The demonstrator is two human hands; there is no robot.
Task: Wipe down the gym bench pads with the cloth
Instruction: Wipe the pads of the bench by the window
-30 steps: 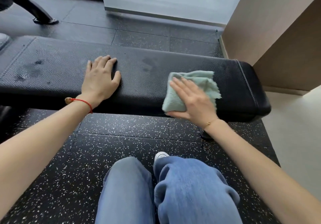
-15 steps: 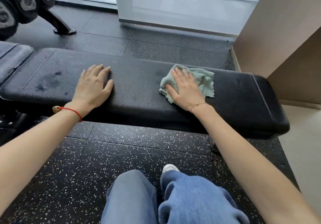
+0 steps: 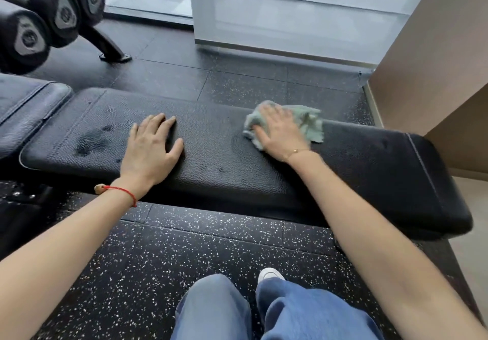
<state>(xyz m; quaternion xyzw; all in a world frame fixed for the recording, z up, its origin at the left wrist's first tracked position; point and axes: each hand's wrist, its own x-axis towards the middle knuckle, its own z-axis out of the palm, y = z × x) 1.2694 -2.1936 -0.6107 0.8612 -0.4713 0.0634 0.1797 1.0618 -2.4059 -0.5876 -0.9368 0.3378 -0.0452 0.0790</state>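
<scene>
The green cloth is pressed flat under the straight fingers of the right hand at the far edge of the bench pad, whose long axis and damp marks run leftward past the flat, empty left hand.

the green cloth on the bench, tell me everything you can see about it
The cloth is pale green, soft and towel-like, crumpled with frayed-looking edges. It lies on the far side of the long black bench pad, right of the middle. The right hand presses flat on it with straight fingers, covering its middle; cloth shows on both sides.
</scene>
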